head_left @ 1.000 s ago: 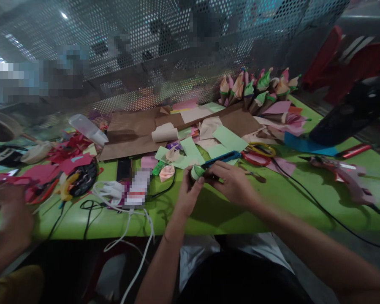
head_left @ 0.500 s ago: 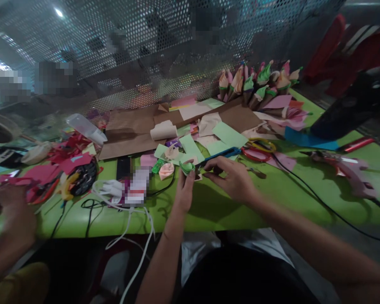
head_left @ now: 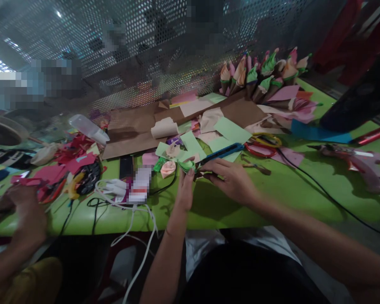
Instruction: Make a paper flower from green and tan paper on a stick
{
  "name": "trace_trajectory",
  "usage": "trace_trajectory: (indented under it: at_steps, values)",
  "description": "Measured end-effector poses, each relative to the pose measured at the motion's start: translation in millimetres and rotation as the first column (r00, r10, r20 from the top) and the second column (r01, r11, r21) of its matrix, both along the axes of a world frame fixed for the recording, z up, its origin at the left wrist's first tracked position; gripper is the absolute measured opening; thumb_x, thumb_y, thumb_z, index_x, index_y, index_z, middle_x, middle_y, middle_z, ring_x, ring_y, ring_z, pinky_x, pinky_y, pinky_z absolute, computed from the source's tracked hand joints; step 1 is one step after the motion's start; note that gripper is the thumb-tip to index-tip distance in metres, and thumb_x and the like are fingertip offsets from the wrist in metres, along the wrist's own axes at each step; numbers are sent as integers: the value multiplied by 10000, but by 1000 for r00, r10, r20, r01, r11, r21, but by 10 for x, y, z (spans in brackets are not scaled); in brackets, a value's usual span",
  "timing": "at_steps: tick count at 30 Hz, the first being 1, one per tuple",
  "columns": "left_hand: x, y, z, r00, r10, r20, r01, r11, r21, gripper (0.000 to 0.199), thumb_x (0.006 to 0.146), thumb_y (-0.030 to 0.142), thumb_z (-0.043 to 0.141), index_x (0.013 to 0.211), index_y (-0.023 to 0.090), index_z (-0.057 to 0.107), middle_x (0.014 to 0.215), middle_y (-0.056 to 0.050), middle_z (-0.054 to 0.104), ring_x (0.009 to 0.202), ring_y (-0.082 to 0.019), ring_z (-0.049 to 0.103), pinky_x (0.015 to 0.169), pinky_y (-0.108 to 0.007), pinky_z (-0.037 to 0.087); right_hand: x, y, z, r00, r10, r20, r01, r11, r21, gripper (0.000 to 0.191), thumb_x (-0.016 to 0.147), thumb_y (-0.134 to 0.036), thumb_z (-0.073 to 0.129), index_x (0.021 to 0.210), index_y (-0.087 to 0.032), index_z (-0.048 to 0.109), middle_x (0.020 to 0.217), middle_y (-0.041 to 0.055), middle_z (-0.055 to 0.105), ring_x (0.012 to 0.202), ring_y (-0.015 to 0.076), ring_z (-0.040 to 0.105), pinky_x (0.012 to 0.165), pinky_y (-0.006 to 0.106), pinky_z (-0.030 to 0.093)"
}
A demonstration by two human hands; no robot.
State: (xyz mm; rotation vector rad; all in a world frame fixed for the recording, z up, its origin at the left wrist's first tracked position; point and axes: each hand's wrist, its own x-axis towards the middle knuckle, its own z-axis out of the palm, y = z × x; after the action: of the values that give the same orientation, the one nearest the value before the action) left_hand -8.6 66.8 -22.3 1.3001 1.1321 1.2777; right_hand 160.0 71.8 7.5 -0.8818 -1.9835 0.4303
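Thing in hand: green paper swirl (head_left: 186,165), held low above the near part of the green worktop (head_left: 272,202), in front of the scattered paper pieces. Left hand (head_left: 186,190) pinches it from below, thumb on the near side; the far fingers are partly hidden behind it. Right hand (head_left: 232,179) is just to the right, fingers bent and bunched toward the swirl's edge; cannot tell whether they grip it or only hover beside it.

Handling (judged): very light, thin, springy; not slippery, but the pleats would crush or fan loose under a hard squeeze. Best hold: the gathered lower part, between thumb and forefinger, leaving the upper folds free. Blue cutter (head_left: 223,153) lies just beyond the right hand; a knuckle or the paper could catch on it.

Containers: brown cones (head_left: 250,90) stand bunched at the far right, their mouths filled with pleated paper tops in green, peach and pink; looks snug, though the depth of fit is hidden. Clear plastic bottle (head_left: 88,128) lies tilted at the back left; no contents made out. Dark cylinder (head_left: 359,95) at the right, perhaps a flask; opening not visible, contents unknown.
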Motion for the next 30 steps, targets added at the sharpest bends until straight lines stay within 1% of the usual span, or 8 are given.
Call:
trace_trajectory:
  at_steps: [3,6,9,14,20,23,28,30]
  values:
    - [0,-22,18,997,-25,71,26,1000,-15,518,923,552,516,1343,250,515,1357,-86,592,1272,-237,572,1056,-394,477,-2,-7,-5,1000,24,-5,-24,1000,3,298,894,-63,566,1076,-221,743,1034,74,767,935,202,722,799,322,585]
    - [-6,-39,30,997,-54,55,54,999,5,518,915,543,526,1345,252,509,1396,-84,562,1295,-243,551,1066,-384,470,-5,-16,1,999,37,-13,-37,999,18,339,881,-26,542,1072,-223,742,1057,74,766,968,200,722,833,326,586]
    - [-7,-47,40,999,-40,8,40,999,27,505,924,536,512,1343,253,511,1333,-90,596,1269,-235,565,1054,-376,474,-4,-21,8,999,36,-28,-36,999,15,331,878,-18,536,1047,-213,744,1076,84,751,980,198,718,829,318,583]
    - [4,-45,45,999,-7,-50,8,1000,22,542,939,561,470,1375,238,482,1177,-87,646,1141,-214,620,1011,-361,485,-1,-20,-3,1000,12,-20,-11,1000,27,307,876,-48,545,1016,-221,756,1042,90,738,943,204,712,793,321,583]
    - [0,-32,23,998,-15,-61,17,1000,23,544,934,580,463,1373,260,474,1140,-73,644,1077,-202,630,983,-351,492,4,-10,-21,1000,5,-16,-4,999,39,289,893,-71,535,985,-222,763,1031,84,743,937,203,707,793,330,576]
    - [-1,-31,24,999,-29,-28,29,1000,4,531,935,571,466,1368,265,475,1140,-75,640,1053,-199,629,958,-347,498,24,-3,-3,1000,1,-29,0,1000,21,258,904,-87,542,958,-218,757,1006,76,742,917,197,705,784,319,565]
    - [2,-38,45,991,-74,108,77,997,-27,502,913,517,507,1349,269,492,1145,-72,620,999,-201,624,889,-352,519,39,10,22,995,-7,-101,7,1000,-2,206,924,-124,568,983,-217,742,988,63,734,898,182,697,764,286,549]
    - [-1,-38,49,993,-75,92,79,996,-36,506,910,509,510,1355,267,491,1155,-73,616,1009,-203,621,895,-352,518,32,18,14,994,-2,-112,2,1000,-3,212,928,-126,564,992,-221,742,997,62,733,899,182,693,767,290,544]
